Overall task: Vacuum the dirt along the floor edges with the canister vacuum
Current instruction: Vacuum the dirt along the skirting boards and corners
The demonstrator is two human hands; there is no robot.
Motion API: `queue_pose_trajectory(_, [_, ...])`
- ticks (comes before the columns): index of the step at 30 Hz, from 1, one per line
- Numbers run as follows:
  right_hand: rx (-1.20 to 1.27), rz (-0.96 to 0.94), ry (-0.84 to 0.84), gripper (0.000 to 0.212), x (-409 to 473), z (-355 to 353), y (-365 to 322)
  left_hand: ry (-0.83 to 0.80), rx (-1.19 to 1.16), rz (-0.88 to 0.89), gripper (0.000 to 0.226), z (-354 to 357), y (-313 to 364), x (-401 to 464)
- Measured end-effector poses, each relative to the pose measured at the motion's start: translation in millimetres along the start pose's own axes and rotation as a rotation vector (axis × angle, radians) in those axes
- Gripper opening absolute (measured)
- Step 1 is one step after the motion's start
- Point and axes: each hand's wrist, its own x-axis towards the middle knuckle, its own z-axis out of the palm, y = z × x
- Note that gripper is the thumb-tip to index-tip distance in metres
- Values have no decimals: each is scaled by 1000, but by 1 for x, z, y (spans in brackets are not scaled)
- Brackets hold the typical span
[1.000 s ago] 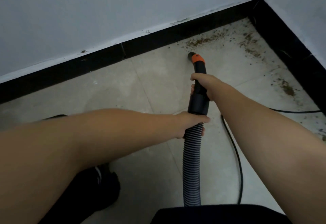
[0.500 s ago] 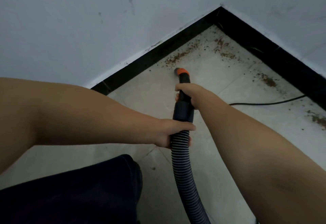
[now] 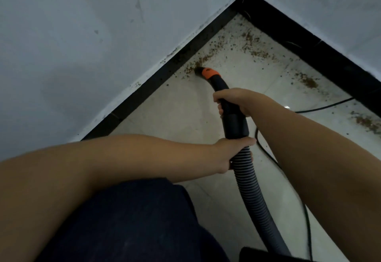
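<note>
Head view: our left hand (image 3: pixel 228 154) gripped the ribbed hose (image 3: pixel 247 179) nearest us, our right hand (image 3: pixel 233 101) wrapped the black wand (image 3: pixel 231 115) further up. The wand's long axis ran away from us, up and leftward, its nozzle (image 3: pixel 201 71) touching the dirt (image 3: pixel 208 55) along the left skirting (image 3: pixel 165 72); more dirt lay rightward toward the corner.

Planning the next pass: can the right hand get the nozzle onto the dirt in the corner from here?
Probably yes. The right hand grips the wand, whose nozzle sits at the baseboard. Open tile leads to the corner dirt; nothing blocks it.
</note>
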Motion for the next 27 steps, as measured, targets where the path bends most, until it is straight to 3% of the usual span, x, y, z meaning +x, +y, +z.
queue_pose_trajectory(3, [-39,-13,6,15,5,-3,-6,-16,-3,3,28,3,7,6])
queue_pose_trajectory(20, [-122,-115,-87,17,8,31,22,28,-94,57,21,-12,-35,6])
queue_pose_trajectory(27, [-28,-137,23,20,16,18,23,37,16,25,15,-13,-21,13])
